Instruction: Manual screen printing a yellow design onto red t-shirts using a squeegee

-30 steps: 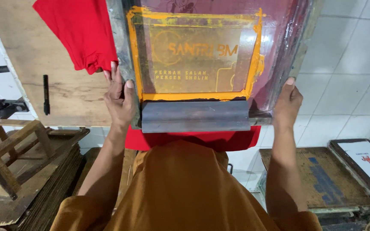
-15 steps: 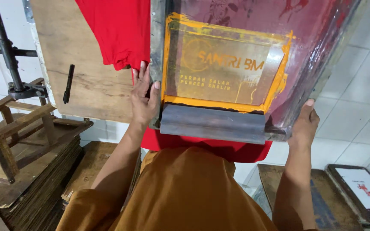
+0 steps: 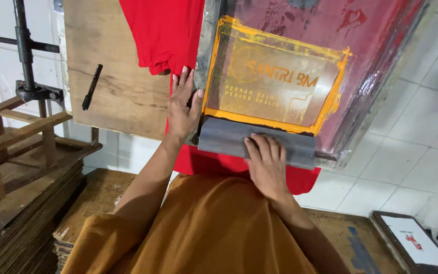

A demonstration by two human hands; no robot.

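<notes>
**A:** What do you have on the head view?

**B:** I see the left hand (image 3: 182,107) lying flat, fingers spread, on the near left edge of the printing screen (image 3: 275,83), clamped on nothing. The right hand (image 3: 265,165) rests on the grey squeegee (image 3: 219,137), fingers curled over its top edge.

**A:** And where does the squeegee sit?

**B:** Along the screen's near edge, below the orange-bordered stencil. A red shirt (image 3: 166,33) lies under the frame on the wooden board (image 3: 117,86). A black marker (image 3: 92,87) lies on that board, well left.
</notes>
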